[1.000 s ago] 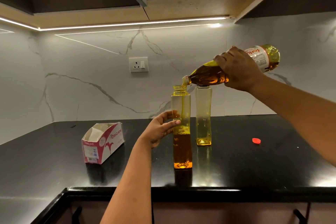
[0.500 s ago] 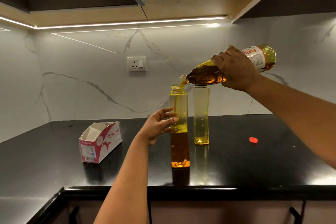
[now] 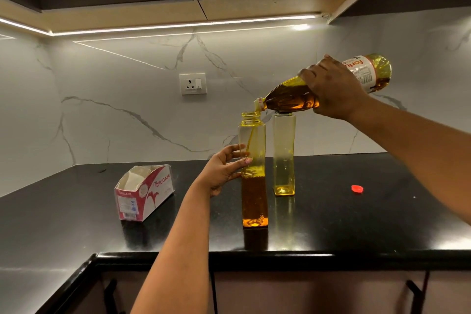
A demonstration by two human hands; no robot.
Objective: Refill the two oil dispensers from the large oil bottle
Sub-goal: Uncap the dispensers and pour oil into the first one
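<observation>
My right hand [image 3: 334, 89] grips the large oil bottle [image 3: 290, 97], tilted with its mouth over the near dispenser [image 3: 253, 186]. A thin stream of oil runs into this tall yellow dispenser, which stands uncapped near the counter's front edge and is roughly half full of amber oil. My left hand [image 3: 224, 168] holds the near dispenser's side, fingers curved round it. The second dispenser [image 3: 284, 155] stands just behind and to the right, with only a little oil at its bottom.
A red bottle cap [image 3: 357, 188] lies on the black counter [image 3: 356, 224] to the right. An open red-and-white tissue box [image 3: 144, 192] sits to the left. A wall socket [image 3: 193, 83] is on the marble backsplash; cabinets hang overhead.
The pour goes on and the oil level in the near dispenser has risen slightly. Both hands keep their holds.
</observation>
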